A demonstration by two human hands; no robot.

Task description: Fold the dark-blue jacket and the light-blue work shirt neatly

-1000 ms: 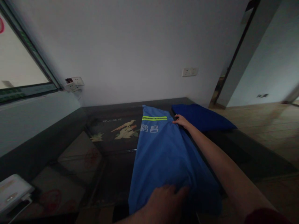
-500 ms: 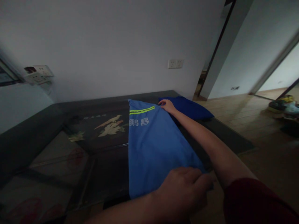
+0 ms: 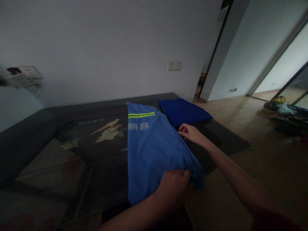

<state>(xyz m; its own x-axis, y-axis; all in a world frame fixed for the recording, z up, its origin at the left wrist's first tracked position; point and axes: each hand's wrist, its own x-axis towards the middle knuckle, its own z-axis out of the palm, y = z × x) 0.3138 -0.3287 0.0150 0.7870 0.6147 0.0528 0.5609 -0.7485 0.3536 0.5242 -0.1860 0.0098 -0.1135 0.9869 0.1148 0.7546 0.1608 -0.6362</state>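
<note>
A light blue garment [image 3: 154, 150], folded long, lies across the dark tabletop. Yellow-green stripes and pale printed characters mark its far end. At its near right corner, my left hand [image 3: 174, 184] is closed on the bunched cloth, with most fingertips hidden from me. My right hand [image 3: 191, 133] hovers by the garment's right edge, its fingers loosely bent and slightly apart, no cloth visible between them. Whether its thumb touches the edge, I cannot tell. Behind it lies a darker blue folded cloth [image 3: 183, 111] near the back of the table.
The dark glossy table [image 3: 103, 175] carries a bird-and-flower decoration [image 3: 109, 131] and runs back to a pale wall. A double socket [image 3: 175, 65] sits on that wall, and more sockets [image 3: 30, 73] at left. Assorted items [image 3: 281, 109] lie on the wooden floor at right.
My right hand has left the garment's far right corner and come nearer along its right edge. My left hand still holds the near corner, where the cloth is more gathered. The view has turned slightly right.
</note>
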